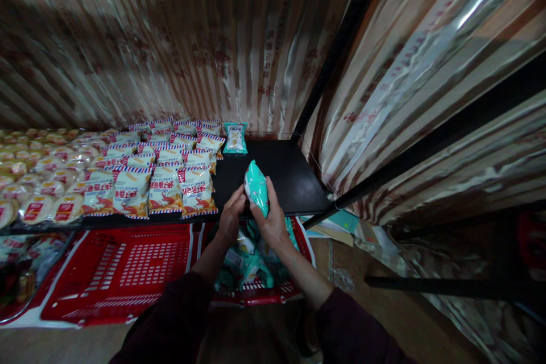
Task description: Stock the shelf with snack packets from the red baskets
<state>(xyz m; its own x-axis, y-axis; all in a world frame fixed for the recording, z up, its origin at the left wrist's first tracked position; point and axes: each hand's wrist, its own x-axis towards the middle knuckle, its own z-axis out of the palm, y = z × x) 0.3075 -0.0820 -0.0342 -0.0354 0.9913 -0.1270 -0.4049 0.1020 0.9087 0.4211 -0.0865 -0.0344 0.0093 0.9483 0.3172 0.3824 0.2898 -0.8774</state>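
held bag (257,186): 1 | shelved teal bag (235,138): 1 | front-row white bags (165,187): 4

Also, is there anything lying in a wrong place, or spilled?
Crumpled clear plastic lies on the floor, right of the red basket of teal packets; it looks like litter. I see no spill.

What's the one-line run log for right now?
right hand: holding teal packet | left hand: close beside it | black shelf: another teal packet near back | red basket: teal packets inside

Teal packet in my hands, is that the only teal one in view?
No, besides the held packet, another teal packet sits on the black shelf, and more lie in the red basket below.
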